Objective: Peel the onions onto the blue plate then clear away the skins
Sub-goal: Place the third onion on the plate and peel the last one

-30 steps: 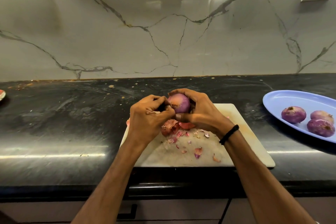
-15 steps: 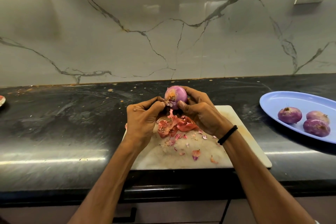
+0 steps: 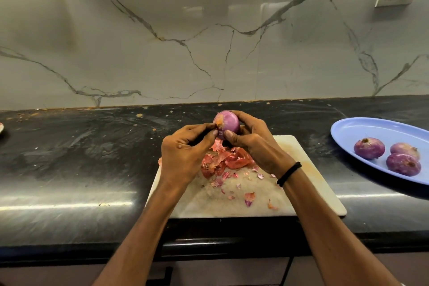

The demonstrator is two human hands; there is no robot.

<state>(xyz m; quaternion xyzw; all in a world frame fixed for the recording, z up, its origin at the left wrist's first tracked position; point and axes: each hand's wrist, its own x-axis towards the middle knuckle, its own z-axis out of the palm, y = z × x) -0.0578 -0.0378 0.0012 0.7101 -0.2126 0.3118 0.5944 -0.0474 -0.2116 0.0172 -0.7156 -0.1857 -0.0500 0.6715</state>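
one onion (image 3: 228,122) sat gripped in the right hand (image 3: 255,146), the left hand (image 3: 183,153) pinching skin (image 3: 218,124) at its nine o'clock; the blue plate (image 3: 362,130) lay at three o'clock.

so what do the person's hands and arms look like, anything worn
No gloves or rings show on the left hand or right hand. Both forearms are bare. The one thing plainly worn is a thin black band round the right wrist; the left wrist has nothing. A white speck at the frame's bottom edge may be a sleeve; too small to tell.
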